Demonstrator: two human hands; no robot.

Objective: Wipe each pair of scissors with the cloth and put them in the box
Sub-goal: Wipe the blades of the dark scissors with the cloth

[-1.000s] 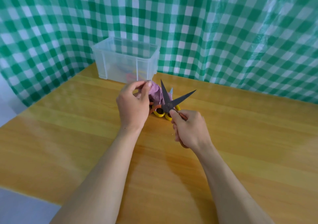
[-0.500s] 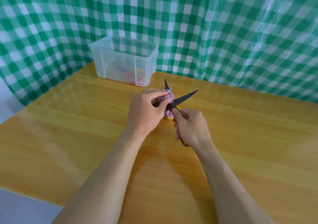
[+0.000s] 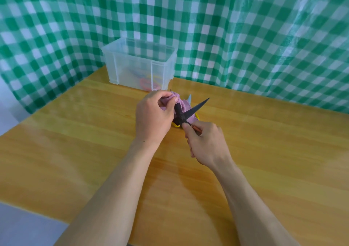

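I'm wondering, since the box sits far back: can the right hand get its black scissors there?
Probably yes: the box is open-topped and just beyond the right hand holding the black scissors. Only the left hand, pinching the cloth round one blade, is in the way.

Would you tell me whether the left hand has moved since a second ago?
Yes. Against the box, the left hand has shifted slightly right, bringing the cloth onto a blade of the black scissors.

Staged tabletop: wooden table, gingham backdrop
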